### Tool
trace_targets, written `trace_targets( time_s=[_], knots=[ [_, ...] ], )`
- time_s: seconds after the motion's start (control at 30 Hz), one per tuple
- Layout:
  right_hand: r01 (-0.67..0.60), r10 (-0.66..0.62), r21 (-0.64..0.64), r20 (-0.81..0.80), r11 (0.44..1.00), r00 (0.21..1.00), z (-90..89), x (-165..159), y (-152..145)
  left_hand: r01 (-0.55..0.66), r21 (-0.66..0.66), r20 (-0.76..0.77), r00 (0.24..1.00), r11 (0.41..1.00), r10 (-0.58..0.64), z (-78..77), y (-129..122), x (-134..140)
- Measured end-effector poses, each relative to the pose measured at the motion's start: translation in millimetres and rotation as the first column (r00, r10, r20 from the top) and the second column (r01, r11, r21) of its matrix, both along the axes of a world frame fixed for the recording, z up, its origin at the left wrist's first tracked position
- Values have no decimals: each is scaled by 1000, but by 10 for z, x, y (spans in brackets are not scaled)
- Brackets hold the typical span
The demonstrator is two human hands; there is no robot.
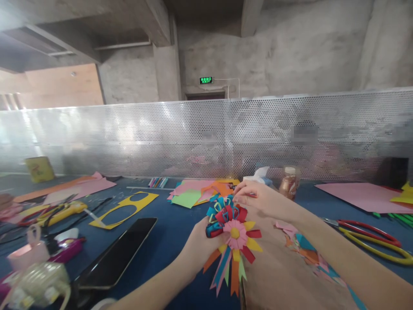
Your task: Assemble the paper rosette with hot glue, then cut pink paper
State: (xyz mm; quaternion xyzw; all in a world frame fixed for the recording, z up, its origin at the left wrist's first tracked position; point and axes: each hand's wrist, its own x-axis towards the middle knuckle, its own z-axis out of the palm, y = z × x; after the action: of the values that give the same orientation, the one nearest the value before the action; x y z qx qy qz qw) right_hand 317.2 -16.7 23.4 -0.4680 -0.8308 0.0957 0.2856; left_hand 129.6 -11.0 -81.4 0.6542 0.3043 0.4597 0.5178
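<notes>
My left hand (201, 242) is closed around the back of a colourful paper flower ornament (235, 234). The ornament has a pink flower with a yellow centre, yellow and red petals, red and blue paper loops above, and notched paper strips hanging below. Over its top edge, my right hand (250, 193) has its fingers bent together beside the blue loops; whatever lies between the fingertips is hidden. Beneath the right forearm is a brown cardboard surface (274, 271) with cut paper scraps (309, 254) scattered on it.
A black phone (119, 254) and a yellow hot glue gun (66, 211) lie to the left, near a yellow paper with holes (124, 211). Coloured paper sheets (189, 193) lie behind. Scissors (371, 239), a brown bottle (289, 183) and pink paper (358, 197) are on the right.
</notes>
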Motion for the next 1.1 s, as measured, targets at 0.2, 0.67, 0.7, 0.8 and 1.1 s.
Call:
trace_targets(
  time_s=[0.2,0.67,0.7,0.8,1.1],
  knots=[
    [-6,7,-42,20,999,1000,-63,-55,-18,10,14,-17,1000,1000,-9,41,-11,16],
    [-1,1,-15,-6,1000,1000,-66,-125,-69,11,19,-8,1000,1000,-11,16,-14,13],
    [3,-3,-7,3,1000,1000,-47,-129,-87,7,18,-6,1000,1000,-7,24,-18,11],
    [49,-51,59,45,997,998,17,-121,-135,-19,30,-17,1000,999,20,41,-23,7],
    [55,-153,394,220,917,964,-123,-147,-104,-81,21,-48,996,997,82,64,-40,5]
  ],
)
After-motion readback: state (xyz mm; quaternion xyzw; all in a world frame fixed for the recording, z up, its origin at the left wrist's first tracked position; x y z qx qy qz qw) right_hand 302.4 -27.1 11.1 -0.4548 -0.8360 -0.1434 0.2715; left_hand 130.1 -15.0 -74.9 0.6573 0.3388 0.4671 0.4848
